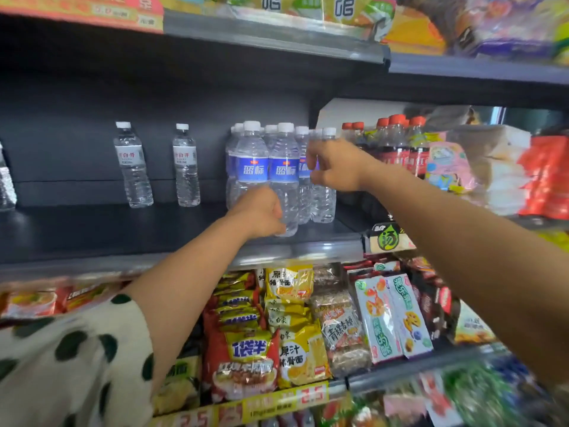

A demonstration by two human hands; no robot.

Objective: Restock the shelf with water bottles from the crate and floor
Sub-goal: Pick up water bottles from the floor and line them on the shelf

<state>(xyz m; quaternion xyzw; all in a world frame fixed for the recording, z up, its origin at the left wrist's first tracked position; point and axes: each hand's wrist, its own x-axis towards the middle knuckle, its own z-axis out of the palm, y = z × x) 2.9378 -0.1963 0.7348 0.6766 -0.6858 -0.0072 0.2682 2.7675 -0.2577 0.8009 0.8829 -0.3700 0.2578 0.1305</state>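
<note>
Several blue-labelled water bottles stand clustered on the dark shelf (129,232). My left hand (261,212) grips the lower part of the front blue-labelled bottle (284,167) near the shelf's front edge. My right hand (335,167) is curled round the rightmost bottle (323,201) of the cluster at label height, hiding its label. Two white-labelled bottles (132,167) (185,167) stand apart further left, against the back panel. The crate and the floor are out of view.
Red-capped dark drink bottles (397,143) stand just right of the water cluster, with snack packs (449,167) beyond. Noodle packets (289,328) fill the shelf below. The upper shelf edge (271,35) overhangs. Another clear bottle (4,186) shows at the far left.
</note>
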